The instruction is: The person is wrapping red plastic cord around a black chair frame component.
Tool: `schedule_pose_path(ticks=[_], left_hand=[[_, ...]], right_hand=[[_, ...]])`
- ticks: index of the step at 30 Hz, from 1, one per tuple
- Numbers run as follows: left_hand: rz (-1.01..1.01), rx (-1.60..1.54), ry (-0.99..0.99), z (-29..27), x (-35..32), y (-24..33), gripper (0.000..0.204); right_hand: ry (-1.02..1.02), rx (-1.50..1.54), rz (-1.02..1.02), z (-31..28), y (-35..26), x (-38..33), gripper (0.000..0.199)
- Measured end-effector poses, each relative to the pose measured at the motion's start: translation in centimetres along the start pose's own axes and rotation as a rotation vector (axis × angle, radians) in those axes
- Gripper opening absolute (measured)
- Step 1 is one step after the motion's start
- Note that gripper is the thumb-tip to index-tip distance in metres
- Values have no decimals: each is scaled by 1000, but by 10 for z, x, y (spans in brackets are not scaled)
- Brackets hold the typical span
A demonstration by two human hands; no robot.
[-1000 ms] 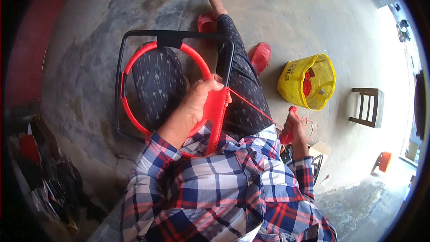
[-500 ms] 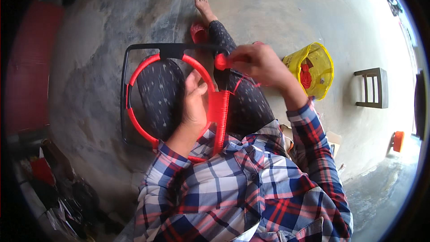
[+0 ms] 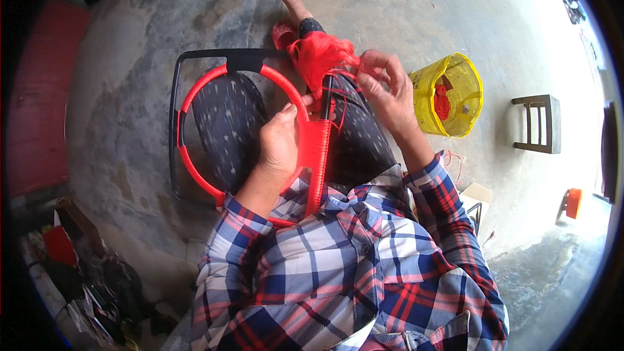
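A black metal frame (image 3: 174, 117) lies across my lap, with a ring (image 3: 195, 91) inside it wrapped in red cord. A band of woven red cord (image 3: 316, 156) runs along the frame's right bar. My left hand (image 3: 278, 144) grips the ring beside that band. My right hand (image 3: 389, 91) is raised over the bar's top end and pinches strands of the red cord. A loose bundle of red cord (image 3: 318, 53) bunches just left of its fingers.
A yellow bag (image 3: 455, 75) with red cord inside stands on the concrete floor to my right. A small dark wooden stool (image 3: 538, 123) is farther right, an orange object (image 3: 572, 201) beyond it. A cardboard box (image 3: 476, 196) lies near my right elbow. Clutter fills the lower left.
My right hand has come up from low at my right side to the top of the frame's bar, bringing the red cord into a bundle there. My left hand has stayed on the ring.
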State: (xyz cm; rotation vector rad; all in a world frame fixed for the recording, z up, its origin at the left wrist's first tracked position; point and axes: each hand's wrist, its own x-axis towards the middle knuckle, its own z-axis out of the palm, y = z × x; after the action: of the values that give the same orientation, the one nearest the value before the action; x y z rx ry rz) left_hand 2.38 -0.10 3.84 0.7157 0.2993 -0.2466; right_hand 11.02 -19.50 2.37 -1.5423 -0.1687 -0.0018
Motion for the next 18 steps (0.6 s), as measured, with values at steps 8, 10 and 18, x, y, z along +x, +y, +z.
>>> schedule_pose_path(ticks=[8, 10, 18], left_hand=[[-168, -57, -26, -10, 6, -1, 53], [-149, -4, 65, -7, 7, -4, 48], [-214, 195, 136, -11, 5, -6, 23]], right_hand=[[-367, -531, -77, 6, 4, -20, 37], [-335, -543, -95, 2, 10, -21, 34], [-106, 471, 314, 22, 1, -24, 26]])
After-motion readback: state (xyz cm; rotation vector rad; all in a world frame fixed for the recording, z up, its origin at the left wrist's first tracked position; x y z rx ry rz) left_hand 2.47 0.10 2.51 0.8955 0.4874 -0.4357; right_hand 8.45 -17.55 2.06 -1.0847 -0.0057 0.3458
